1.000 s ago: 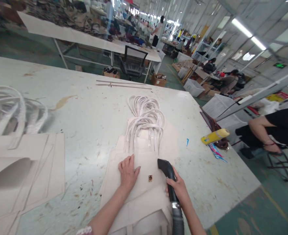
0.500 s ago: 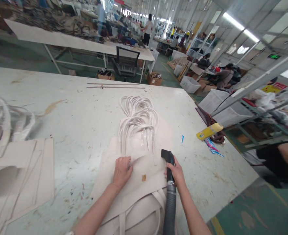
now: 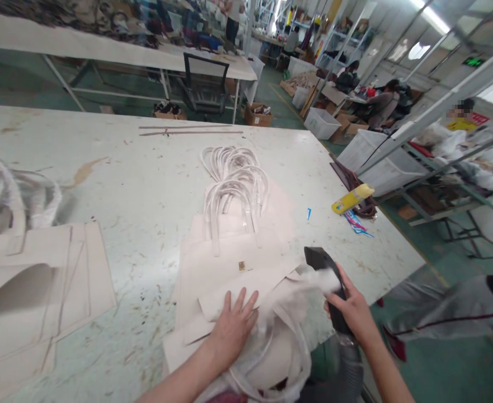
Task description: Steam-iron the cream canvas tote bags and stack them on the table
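My left hand [image 3: 234, 323] lies flat, fingers spread, on a cream tote bag at the near edge of the table. My right hand [image 3: 352, 309] is wrapped round a black hose nozzle [image 3: 318, 258], right of the bags; its ribbed hose [image 3: 352, 369] hangs down below. Between the two hands a crumpled bag with film-wrapped straps [image 3: 299, 344] droops over the edge, blurred by motion. Beyond my left hand a stack of cream bags [image 3: 216, 252] shows a small gold plate [image 3: 242, 266] and looped handles [image 3: 231, 168] pointing away.
More cream bags [image 3: 78, 280] lie at left. A yellow spray can [image 3: 352, 199] and brown straps [image 3: 366, 210] lie at the table's right edge. A person's legs [image 3: 443, 313] are close by on the right. Behind stands an office chair [image 3: 206, 84].
My left hand has opened from a closed grip and moved nearer and right. My right hand has carried the nozzle rightward. The top bag has been drawn toward me, its straps swinging.
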Tool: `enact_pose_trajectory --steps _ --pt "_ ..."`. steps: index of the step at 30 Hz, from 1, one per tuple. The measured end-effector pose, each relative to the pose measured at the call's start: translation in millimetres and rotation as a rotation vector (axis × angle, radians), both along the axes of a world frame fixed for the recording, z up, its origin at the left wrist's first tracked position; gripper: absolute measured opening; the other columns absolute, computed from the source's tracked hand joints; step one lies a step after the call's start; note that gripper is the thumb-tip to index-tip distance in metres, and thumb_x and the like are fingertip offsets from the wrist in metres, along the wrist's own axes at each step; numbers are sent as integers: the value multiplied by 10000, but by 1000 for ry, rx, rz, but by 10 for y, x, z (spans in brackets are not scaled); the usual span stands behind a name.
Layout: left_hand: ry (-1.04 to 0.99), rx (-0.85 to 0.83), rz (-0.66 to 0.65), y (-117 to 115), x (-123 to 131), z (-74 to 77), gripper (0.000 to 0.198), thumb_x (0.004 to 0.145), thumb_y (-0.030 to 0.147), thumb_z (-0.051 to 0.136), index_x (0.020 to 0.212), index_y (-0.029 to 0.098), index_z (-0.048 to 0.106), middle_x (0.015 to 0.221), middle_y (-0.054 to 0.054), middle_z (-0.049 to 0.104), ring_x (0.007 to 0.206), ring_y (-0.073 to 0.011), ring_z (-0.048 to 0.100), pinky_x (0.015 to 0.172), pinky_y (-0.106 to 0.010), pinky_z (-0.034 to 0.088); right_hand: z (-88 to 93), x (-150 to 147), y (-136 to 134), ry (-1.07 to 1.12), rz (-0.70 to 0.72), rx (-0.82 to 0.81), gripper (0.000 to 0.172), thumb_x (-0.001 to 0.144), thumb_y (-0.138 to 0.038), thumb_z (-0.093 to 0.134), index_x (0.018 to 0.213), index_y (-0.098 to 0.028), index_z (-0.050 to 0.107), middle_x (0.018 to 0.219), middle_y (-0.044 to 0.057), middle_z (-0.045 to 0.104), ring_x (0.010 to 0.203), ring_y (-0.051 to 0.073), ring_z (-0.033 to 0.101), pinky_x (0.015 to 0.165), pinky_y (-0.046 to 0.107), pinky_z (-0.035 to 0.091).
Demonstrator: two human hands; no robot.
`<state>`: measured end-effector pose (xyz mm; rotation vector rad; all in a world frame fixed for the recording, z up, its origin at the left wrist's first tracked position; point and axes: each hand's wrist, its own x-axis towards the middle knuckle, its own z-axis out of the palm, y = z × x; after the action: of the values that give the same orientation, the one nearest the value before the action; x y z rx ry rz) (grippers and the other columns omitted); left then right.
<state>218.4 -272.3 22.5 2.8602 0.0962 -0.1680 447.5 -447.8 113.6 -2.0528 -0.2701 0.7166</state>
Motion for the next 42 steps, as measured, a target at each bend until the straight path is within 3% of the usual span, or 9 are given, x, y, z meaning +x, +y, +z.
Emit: enact_pose_trajectory --steps 2,6,14,17,20,25,29,37,42 --pt "-23 64 13 -89 -53 -172 353 749 207 526 1098 230 576 1432 -51 216 1290 -349 175 984 -615 145 87 -146 -182 -17 79 -33 812 656 -324 616 1367 -206 242 744 29 656 548 155 576 518 263 477" --pt "-23 130 2 -194 -109 -313 265 767 216 509 990 150 637 1422 -79 241 1299 -292 188 1047 -480 169 -19 -444 -205 207 274 -92 770 690 -224 541 1378 -225 195 586 -21 613 408 127 510 411 240 426" --pt "31 -15 50 -101 -370 -100 464 732 92 415 1179 199 474 1437 -77 197 1318 -263 128 998 -602 84 -474 -390 515 181 168 -113 783 671 -239 541 1373 -239 197 531 -49 569 392 146 538 377 248 431" --pt "64 -49 130 -64 -548 -51 695 678 41 391 1335 223 255 1430 -70 220 1316 -250 135 998 -604 65 -460 -282 720 93 179 -174 775 669 -237 542 1371 -209 216 488 -56 552 370 137 519 390 246 424" --pt "65 -77 213 -84 -679 -36 691 690 74 410 1346 193 229 1419 -81 242 1301 -248 173 1023 -561 80 -303 -323 777 -52 199 -186 764 684 -245 534 1374 -224 205 428 -81 505 383 132 511 441 244 429" --pt "-69 -186 354 -99 -776 -52 568 725 199 519 1270 178 361 1309 -110 373 1214 -255 297 1041 -491 149 8 -770 676 46 628 -139 750 659 -169 506 1360 -250 253 636 -40 612 439 100 484 455 214 402" --pt "-122 -242 368 -109 -830 -74 437 758 236 510 1184 174 443 1180 -100 451 1148 -242 358 1038 -475 174 -85 -1188 751 53 854 -211 780 577 -88 477 1319 -290 345 768 -19 634 508 101 493 481 206 384" --pt "-36 -191 551 82 -666 -92 578 766 141 445 1317 190 277 1348 -150 270 1030 -239 476 844 -391 413 -397 -1299 1460 11 686 -100 743 662 -185 494 1361 -247 247 482 -71 522 417 118 490 448 219 407" --pt "2 -108 574 499 -305 -213 251 834 133 343 909 142 583 948 -102 545 924 -236 521 816 -426 405 -475 -1242 1865 18 668 -100 746 647 -207 527 1349 -240 276 591 -48 581 396 114 513 426 229 429"
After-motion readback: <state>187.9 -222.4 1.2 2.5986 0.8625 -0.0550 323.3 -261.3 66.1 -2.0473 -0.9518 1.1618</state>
